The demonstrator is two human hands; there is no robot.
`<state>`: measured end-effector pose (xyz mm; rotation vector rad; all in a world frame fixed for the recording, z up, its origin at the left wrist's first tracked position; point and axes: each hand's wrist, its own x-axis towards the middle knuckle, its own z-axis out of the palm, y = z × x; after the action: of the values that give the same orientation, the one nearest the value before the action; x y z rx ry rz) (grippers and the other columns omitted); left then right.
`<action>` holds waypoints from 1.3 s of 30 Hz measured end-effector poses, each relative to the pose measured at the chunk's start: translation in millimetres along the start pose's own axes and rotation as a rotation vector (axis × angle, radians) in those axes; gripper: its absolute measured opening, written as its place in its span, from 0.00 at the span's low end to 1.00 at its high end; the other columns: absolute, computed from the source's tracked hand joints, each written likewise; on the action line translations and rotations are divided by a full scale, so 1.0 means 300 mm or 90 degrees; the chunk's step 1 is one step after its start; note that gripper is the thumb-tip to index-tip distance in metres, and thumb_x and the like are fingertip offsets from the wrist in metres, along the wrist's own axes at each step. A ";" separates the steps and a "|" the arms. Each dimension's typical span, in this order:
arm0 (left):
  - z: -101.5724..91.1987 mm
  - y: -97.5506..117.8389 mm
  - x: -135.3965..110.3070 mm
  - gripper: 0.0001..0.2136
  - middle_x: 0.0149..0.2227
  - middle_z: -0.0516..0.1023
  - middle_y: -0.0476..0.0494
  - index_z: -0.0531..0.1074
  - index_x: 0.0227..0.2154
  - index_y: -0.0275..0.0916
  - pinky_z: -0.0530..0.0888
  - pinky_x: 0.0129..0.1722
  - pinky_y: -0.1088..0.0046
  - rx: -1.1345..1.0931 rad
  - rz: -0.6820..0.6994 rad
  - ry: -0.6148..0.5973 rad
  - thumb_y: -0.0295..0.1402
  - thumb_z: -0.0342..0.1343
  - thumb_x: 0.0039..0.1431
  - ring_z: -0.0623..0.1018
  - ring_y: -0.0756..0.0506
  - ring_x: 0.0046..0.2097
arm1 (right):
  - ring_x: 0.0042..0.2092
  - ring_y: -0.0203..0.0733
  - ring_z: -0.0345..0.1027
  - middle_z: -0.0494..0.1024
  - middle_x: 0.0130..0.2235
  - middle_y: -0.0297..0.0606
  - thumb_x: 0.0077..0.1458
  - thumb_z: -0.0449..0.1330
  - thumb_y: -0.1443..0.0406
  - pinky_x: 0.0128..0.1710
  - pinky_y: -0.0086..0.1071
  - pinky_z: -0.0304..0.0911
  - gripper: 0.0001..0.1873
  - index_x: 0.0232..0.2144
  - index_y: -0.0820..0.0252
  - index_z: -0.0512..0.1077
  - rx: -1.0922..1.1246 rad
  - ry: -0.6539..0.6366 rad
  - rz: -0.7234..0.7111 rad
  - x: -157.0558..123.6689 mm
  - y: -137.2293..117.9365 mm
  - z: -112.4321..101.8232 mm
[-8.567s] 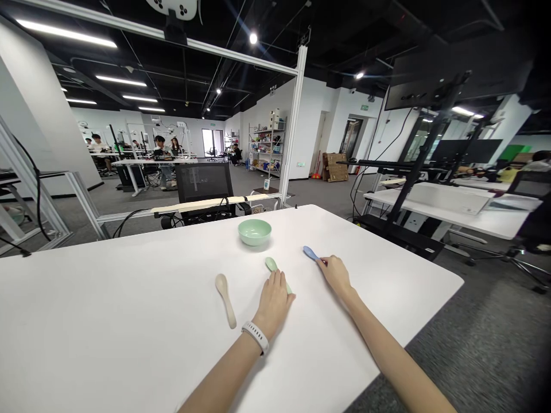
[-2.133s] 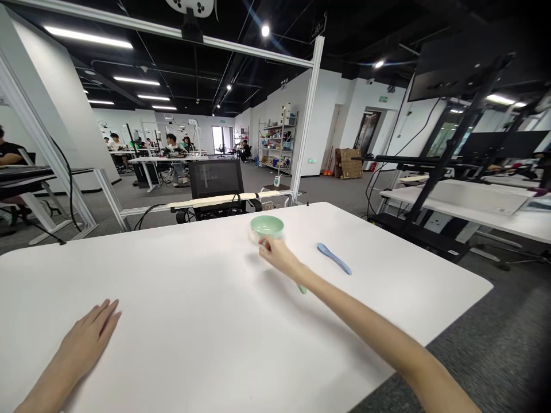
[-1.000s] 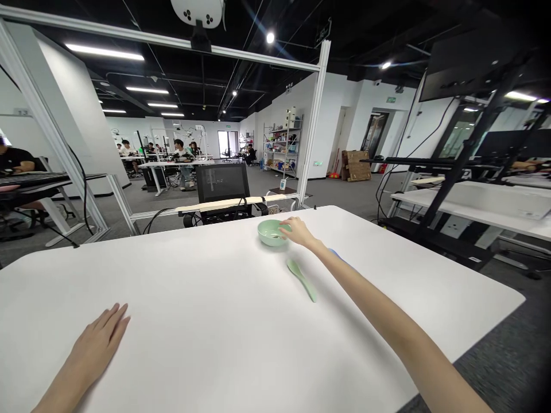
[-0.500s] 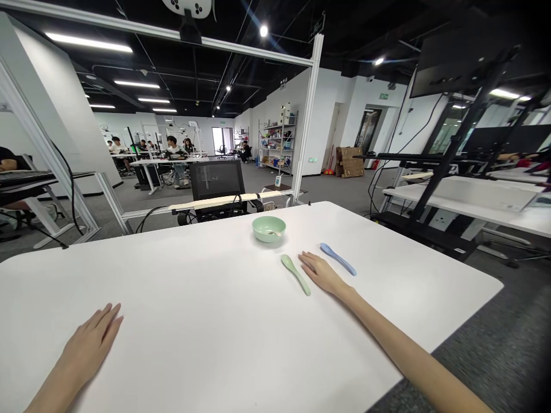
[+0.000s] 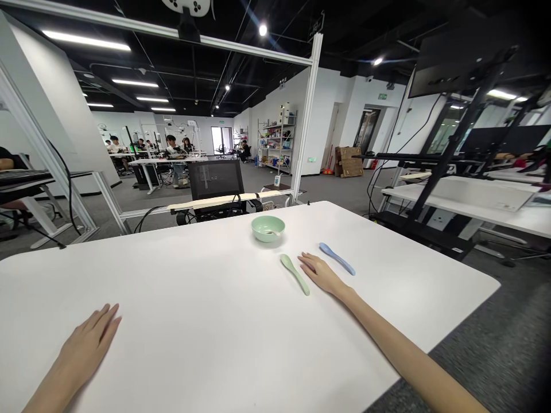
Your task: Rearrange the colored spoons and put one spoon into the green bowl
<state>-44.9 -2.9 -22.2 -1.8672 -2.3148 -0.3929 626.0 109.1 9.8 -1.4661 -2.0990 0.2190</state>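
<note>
Your left hand lies flat and open on the white bench at the lower left, and it holds nothing. Your right hand is open and flat too, and it holds nothing either. It rests near the middle of the bench, between two spoons. The green spoon lies on a slant just beside your fingers, on the left. The blue spoon lies just past your fingers, up and to the right. Farther up sits a green bowl, near the far edge of the bench, with a pale spoon inside it. Past the bench is a black chair behind a metal frame. On the right stands another white bench. Far away, at the upper middle, people sit at desks, and a tall shelf stands by the wall.
</note>
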 end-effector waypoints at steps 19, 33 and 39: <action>-0.005 0.020 -0.002 0.37 0.69 0.70 0.34 0.70 0.64 0.30 0.67 0.69 0.53 0.001 -0.016 -0.009 0.49 0.31 0.64 0.68 0.33 0.72 | 0.51 0.49 0.77 0.85 0.49 0.48 0.68 0.56 0.66 0.52 0.34 0.67 0.16 0.49 0.63 0.82 -0.111 -0.017 0.002 0.415 -0.229 -0.149; -0.014 0.030 -0.010 0.36 0.68 0.73 0.32 0.72 0.63 0.30 0.70 0.67 0.50 -0.023 -0.006 0.005 0.48 0.39 0.61 0.70 0.31 0.70 | 0.31 0.44 0.76 0.80 0.21 0.39 0.56 0.68 0.64 0.34 0.29 0.67 0.08 0.31 0.62 0.85 -0.153 -0.205 0.116 0.668 -0.317 -0.054; -0.016 0.031 -0.016 0.36 0.68 0.73 0.32 0.72 0.63 0.31 0.70 0.68 0.50 -0.017 0.006 0.007 0.49 0.37 0.63 0.70 0.31 0.70 | 0.28 0.41 0.74 0.81 0.24 0.39 0.60 0.66 0.59 0.33 0.29 0.67 0.13 0.37 0.65 0.84 -0.123 -0.158 0.112 0.659 -0.324 -0.058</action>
<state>-34.9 -7.0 -17.8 -1.8827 -2.3033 -0.4345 508.8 246.9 136.3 -1.8233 -2.2356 0.2835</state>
